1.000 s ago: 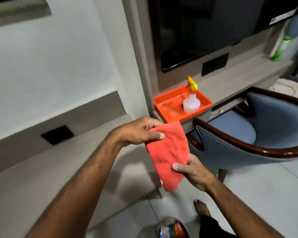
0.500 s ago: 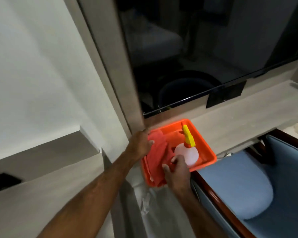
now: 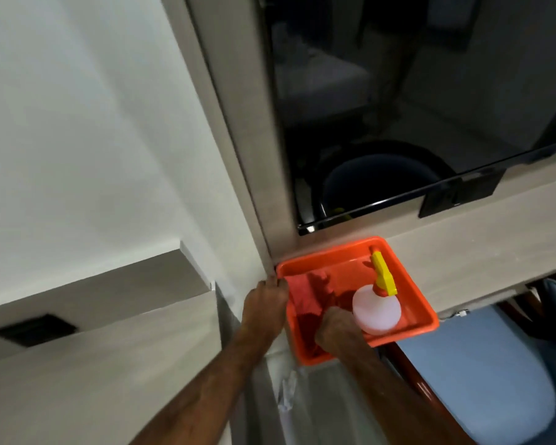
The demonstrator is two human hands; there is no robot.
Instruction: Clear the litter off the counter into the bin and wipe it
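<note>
So both hands are sitting at the orange tray (image 3: 408,285), which is parked on the counter (image 3: 463,252) right in the corner under the dark screen (image 3: 398,107). The left hand (image 3: 265,305) is curling over the tray's left rim, fingers (image 3: 278,284) hooked on the edge. The right hand (image 3: 336,329) is reaching down inside the tray, knuckles up, pressing on the red cloth (image 3: 305,297); honestly can't tell if it's gripping the cloth or just resting on it, since the fingertips are hiding under the hand. The cloth is lying bunched in the left half of the tray. Just beside the right hand, a white spray bottle (image 3: 377,309) with a yellow trigger is standing upright in the tray's right half. A blue chair (image 3: 482,380) is sitting below the counter on the right.
</note>
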